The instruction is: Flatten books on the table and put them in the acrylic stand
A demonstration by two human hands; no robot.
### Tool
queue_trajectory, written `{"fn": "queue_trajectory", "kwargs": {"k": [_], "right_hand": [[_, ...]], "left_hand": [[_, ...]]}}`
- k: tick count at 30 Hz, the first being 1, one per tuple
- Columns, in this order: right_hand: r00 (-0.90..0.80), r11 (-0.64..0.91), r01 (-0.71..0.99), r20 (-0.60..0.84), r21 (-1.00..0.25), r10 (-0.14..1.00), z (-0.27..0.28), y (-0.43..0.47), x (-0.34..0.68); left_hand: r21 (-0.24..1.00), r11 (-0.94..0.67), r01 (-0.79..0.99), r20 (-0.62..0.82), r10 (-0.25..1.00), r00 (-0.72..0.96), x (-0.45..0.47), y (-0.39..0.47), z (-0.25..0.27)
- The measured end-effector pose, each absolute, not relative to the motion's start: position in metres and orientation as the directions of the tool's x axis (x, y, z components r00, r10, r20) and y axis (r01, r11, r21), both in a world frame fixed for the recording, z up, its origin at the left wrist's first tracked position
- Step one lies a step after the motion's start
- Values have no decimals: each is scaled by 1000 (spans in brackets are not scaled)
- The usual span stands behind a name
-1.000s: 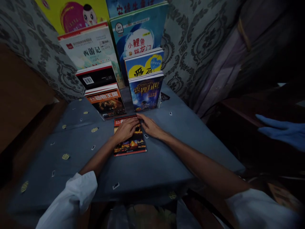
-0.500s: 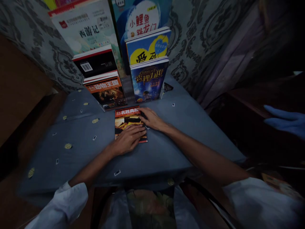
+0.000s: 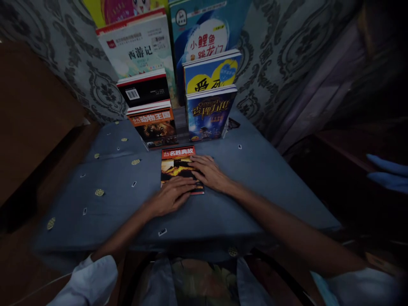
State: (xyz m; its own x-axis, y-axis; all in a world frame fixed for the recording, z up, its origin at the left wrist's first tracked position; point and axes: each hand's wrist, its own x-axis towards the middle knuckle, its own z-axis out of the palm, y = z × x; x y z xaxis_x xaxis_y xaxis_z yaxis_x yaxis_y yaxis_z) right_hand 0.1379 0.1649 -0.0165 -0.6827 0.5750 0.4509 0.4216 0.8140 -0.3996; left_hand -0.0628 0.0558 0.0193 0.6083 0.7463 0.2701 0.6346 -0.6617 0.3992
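A small book (image 3: 177, 163) with a red title band and a dark golden cover lies flat and closed on the blue tablecloth (image 3: 255, 191). Across its lower left part rests my left hand (image 3: 174, 193), fingers stretched out over the cover. My right hand (image 3: 212, 173) lies flat on the book's right edge, fingers extended to the left. Neither hand grips anything. Just behind the book stand an animal book (image 3: 156, 127) with a lion on it and a dark blue book (image 3: 208, 117), both upright.
More books rise in tiers behind, among them a white book (image 3: 140, 49), a black book (image 3: 146, 91), a blue-yellow book (image 3: 210, 76) and a teal book (image 3: 210, 25). Patterned curtain (image 3: 277, 59) hangs at the back. At the far right is a blue glove-like shape (image 3: 389, 172).
The view has shifted, so everything sits slightly further right and lower. My right hand has slid down the book's right edge, uncovering the title. My left hand stays on the cover.
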Motion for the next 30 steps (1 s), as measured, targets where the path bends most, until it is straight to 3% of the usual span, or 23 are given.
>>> {"fn": "queue_trajectory", "kwargs": {"k": [5,9,14,25,30], "right_hand": [[-721,826,406,419,-390,552,-16,153,143],[-723,821,419,405,-388,560,-14,154,142],[-731,818,431,384,-382,565,-11,152,142],[-765,834,404,362,-376,533,-11,133,154],[-779,839,367,361,-402,514,-9,111,167]], "left_hand": [[372,-501,782,361,854,375,-111,96,13],[362,-344,866,310,921,237,-143,128,10],[343,-355,870,260,925,275,-151,124,5],[265,-523,810,341,837,428,-136,29,5],[225,-564,794,218,824,523,-128,-11,12]]}}
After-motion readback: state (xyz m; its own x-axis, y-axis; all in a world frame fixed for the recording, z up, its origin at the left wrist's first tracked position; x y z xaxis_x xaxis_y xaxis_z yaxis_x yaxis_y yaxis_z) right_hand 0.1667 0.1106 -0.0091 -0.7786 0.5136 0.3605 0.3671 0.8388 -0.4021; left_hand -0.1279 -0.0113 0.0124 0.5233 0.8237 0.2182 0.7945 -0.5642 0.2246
